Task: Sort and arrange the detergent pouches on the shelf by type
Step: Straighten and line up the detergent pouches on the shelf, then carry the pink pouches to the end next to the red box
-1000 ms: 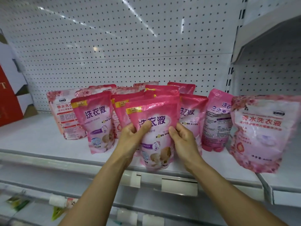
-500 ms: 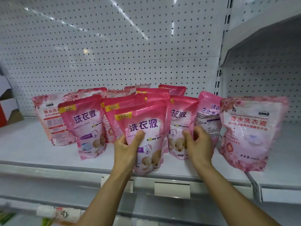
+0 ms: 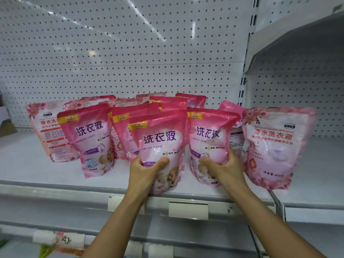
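1. White metal shelf point(image 3: 46, 170), pegboard back panel point(image 3: 130, 53). A cluster of pink detergent pouches stands on it, most of them upright.
2. Left hand point(image 3: 147, 174) grips the front centre pouch point(image 3: 160, 146) low down: thumb across its face, fingers curled round its left edge. This pouch stands at the shelf's front lip and carries purple lettering and a yellow "NEW" flag.
3. Right hand point(image 3: 221, 168) grips the neighbouring pouch point(image 3: 210, 138) of the same design: thumb on its front, fingers wrapped behind its right edge. It stands just beside the centre pouch, to the right.
4. A third pouch of that design point(image 3: 91, 138) stands to the left, apart from both hands, tilted slightly.
5. More dark-pink pouches point(image 3: 130, 125) are packed behind the front ones, tops only showing.
6. A paler pouch with red lettering point(image 3: 273, 146) stands at the far right, close to the right hand's pouch. Another pale one point(image 3: 46, 131) stands at the far left, back side facing out.
7. Blank price-tag holders point(image 3: 188, 210) sit on the shelf's front rail, below the hands.
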Demonstrator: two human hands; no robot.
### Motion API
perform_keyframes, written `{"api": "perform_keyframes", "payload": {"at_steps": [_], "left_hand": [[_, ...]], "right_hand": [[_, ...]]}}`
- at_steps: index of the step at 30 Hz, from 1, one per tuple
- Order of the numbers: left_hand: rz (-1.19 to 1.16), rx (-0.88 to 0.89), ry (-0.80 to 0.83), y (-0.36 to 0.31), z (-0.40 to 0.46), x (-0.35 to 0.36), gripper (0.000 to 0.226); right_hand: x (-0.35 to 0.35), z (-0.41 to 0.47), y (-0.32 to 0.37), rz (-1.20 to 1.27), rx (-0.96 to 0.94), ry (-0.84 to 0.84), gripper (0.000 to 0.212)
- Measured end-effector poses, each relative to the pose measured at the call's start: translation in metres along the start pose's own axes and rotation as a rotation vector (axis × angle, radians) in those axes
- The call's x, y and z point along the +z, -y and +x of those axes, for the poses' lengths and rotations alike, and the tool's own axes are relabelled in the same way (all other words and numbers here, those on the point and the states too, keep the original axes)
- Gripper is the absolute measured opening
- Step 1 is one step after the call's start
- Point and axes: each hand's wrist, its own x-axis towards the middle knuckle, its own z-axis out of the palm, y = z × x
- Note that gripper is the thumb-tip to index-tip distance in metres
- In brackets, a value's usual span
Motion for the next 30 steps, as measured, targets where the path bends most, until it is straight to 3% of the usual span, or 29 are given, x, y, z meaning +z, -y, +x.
{"api": "perform_keyframes", "payload": {"at_steps": [6,12,14,16,17,22,30], "left_hand": [[0.030,0.055,-0.078,-0.005,-0.001,0.011,0.018],[-0.056,0.091,-0.131,-0.030,-0.005,0.017,0.023],[-0.056,0.107,-0.126,-0.038,-0.011,0.013,0.046],[-0.020,0.108,-0.144,-0.040,-0.019,0.005,0.071],[-0.013,0.106,-0.160,-0.040,-0.026,0.000,0.072],[-0.102,0.079,-0.164,-0.032,-0.063,-0.032,0.043],[-0.085,0.078,-0.220,-0.039,-0.088,-0.128,0.036]], "right_hand": [[-0.003,-0.007,0.011,0.064,-0.022,-0.067,0.033],[-0.015,-0.016,0.037,0.038,-0.087,-0.115,0.072],[-0.019,-0.022,0.043,0.016,-0.108,-0.084,0.084],[-0.020,-0.030,0.046,0.019,-0.147,-0.045,0.082],[-0.020,-0.035,0.047,0.029,-0.160,-0.029,0.077],[-0.001,-0.063,0.049,0.123,-0.147,0.034,0.057],[0.079,-0.113,0.059,0.200,-0.104,0.139,0.053]]}}
